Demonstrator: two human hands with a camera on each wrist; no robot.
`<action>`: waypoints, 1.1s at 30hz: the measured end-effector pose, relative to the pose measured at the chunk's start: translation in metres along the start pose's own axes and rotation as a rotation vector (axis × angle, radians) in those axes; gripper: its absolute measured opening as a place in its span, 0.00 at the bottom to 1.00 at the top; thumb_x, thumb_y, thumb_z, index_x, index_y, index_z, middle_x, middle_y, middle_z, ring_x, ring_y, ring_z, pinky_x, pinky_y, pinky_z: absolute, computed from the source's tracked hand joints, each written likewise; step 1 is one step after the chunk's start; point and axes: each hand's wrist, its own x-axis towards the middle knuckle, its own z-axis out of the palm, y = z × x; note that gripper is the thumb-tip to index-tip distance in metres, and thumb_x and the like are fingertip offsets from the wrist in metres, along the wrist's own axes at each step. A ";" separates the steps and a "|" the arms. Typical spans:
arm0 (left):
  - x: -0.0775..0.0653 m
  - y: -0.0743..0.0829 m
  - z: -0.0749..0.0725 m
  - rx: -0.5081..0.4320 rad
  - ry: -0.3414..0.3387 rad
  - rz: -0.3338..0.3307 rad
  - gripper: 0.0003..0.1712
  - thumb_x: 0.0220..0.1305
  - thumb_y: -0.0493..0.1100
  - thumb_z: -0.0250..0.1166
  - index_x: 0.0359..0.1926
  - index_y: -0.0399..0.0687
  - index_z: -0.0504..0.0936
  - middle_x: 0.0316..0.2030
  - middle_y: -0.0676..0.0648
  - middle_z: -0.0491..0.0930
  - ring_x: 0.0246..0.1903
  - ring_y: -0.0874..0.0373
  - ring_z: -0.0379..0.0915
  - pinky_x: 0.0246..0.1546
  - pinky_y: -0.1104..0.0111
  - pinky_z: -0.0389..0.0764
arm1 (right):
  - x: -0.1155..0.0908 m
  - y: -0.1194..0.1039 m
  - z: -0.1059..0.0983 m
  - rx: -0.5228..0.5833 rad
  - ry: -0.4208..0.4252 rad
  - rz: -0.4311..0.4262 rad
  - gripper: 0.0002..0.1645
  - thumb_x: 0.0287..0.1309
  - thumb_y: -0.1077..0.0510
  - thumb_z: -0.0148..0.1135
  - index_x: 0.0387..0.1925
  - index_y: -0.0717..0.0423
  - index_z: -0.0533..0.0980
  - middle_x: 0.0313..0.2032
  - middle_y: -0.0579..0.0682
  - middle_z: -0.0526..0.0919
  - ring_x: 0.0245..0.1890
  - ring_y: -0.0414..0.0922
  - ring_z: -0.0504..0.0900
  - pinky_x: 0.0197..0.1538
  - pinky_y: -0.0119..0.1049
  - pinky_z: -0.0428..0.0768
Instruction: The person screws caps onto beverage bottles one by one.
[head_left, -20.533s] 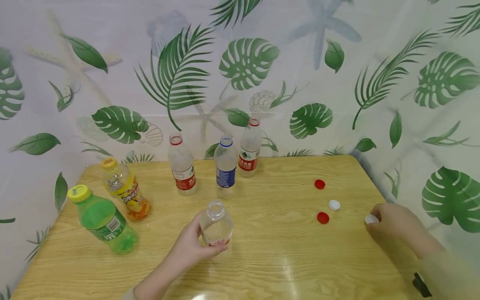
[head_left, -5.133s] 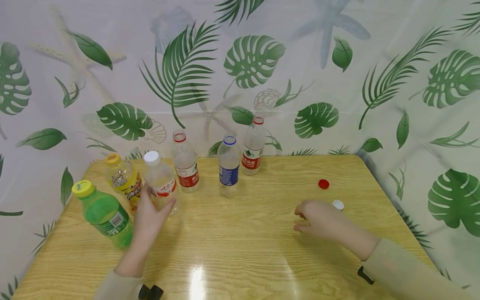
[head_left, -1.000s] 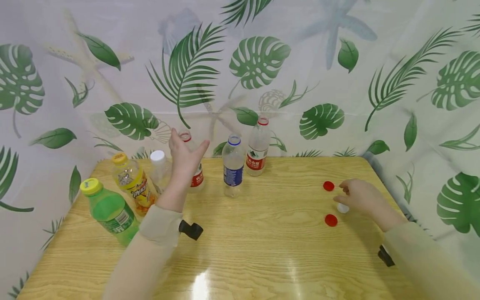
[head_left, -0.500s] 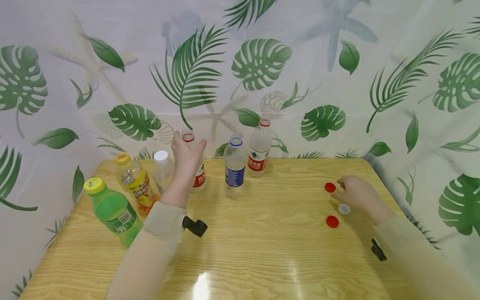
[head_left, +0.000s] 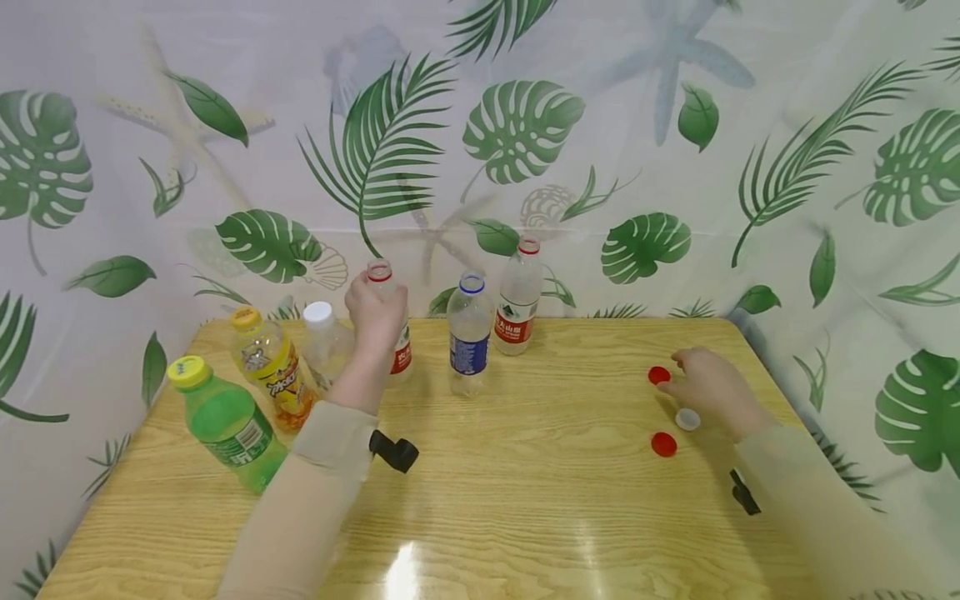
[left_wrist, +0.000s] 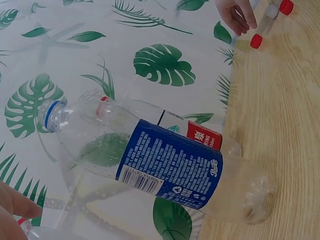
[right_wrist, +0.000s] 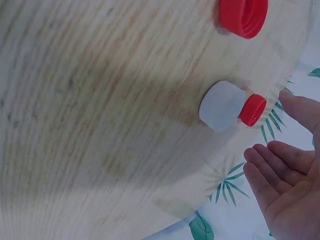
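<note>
My left hand [head_left: 377,312] grips the upper part of a clear plastic bottle [head_left: 402,353] with a red neck ring and red-white label. The bottle stands uncapped on the table, its middle partly behind the hand. In the left wrist view, only the thumb and a bit of that bottle's neck show at the lower left. My right hand [head_left: 710,385] hovers over the table's right side, thumb and fingers apart, fingertips close to a red bottle cap [head_left: 659,376]. A white cap [right_wrist: 221,106] and another red cap [right_wrist: 243,17] lie nearer to me.
Right of the held bottle stand two uncapped bottles, one blue-labelled [head_left: 469,354], one red-labelled [head_left: 516,321]. On its left are a white-capped bottle [head_left: 327,346], a yellow-labelled drink bottle [head_left: 279,375] and a green bottle [head_left: 228,425]. A leaf-patterned sheet [head_left: 525,133] rises behind the table.
The left hand set down the white-capped bottle, moved to the red-ringed bottle and closed round it. The right hand let go of a red cap and moved back toward the far red cap.
</note>
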 end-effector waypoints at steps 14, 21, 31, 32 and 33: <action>-0.002 -0.016 0.006 0.091 0.085 0.071 0.38 0.70 0.35 0.64 0.76 0.34 0.60 0.73 0.30 0.62 0.75 0.35 0.60 0.79 0.47 0.64 | 0.012 0.006 0.013 -0.024 -0.003 -0.020 0.34 0.62 0.52 0.72 0.54 0.81 0.76 0.37 0.67 0.84 0.38 0.60 0.82 0.46 0.57 0.83; -0.003 -0.021 0.006 0.096 0.069 0.048 0.38 0.70 0.36 0.64 0.76 0.33 0.60 0.74 0.30 0.62 0.76 0.37 0.58 0.80 0.47 0.62 | 0.018 0.006 0.019 -0.017 -0.008 0.010 0.31 0.63 0.50 0.72 0.50 0.77 0.77 0.26 0.52 0.75 0.29 0.50 0.72 0.36 0.44 0.73; -0.008 -0.022 0.007 0.077 0.047 0.041 0.38 0.69 0.37 0.63 0.76 0.34 0.61 0.73 0.31 0.63 0.75 0.38 0.60 0.79 0.46 0.65 | 0.020 0.010 0.023 -0.033 0.023 0.004 0.29 0.64 0.50 0.71 0.48 0.76 0.78 0.32 0.59 0.81 0.30 0.51 0.73 0.39 0.50 0.77; -0.009 -0.022 0.007 0.075 0.044 0.046 0.38 0.70 0.37 0.63 0.76 0.33 0.61 0.73 0.31 0.63 0.75 0.38 0.61 0.79 0.46 0.66 | 0.021 0.010 0.023 -0.033 0.024 0.004 0.28 0.64 0.50 0.70 0.47 0.76 0.78 0.31 0.59 0.80 0.30 0.51 0.73 0.38 0.48 0.76; -0.009 -0.022 0.007 0.076 0.043 0.051 0.38 0.70 0.37 0.63 0.76 0.33 0.61 0.73 0.30 0.63 0.75 0.38 0.61 0.78 0.46 0.66 | 0.021 0.011 0.024 -0.034 0.028 0.005 0.29 0.64 0.50 0.70 0.48 0.76 0.78 0.31 0.58 0.79 0.29 0.51 0.72 0.37 0.47 0.76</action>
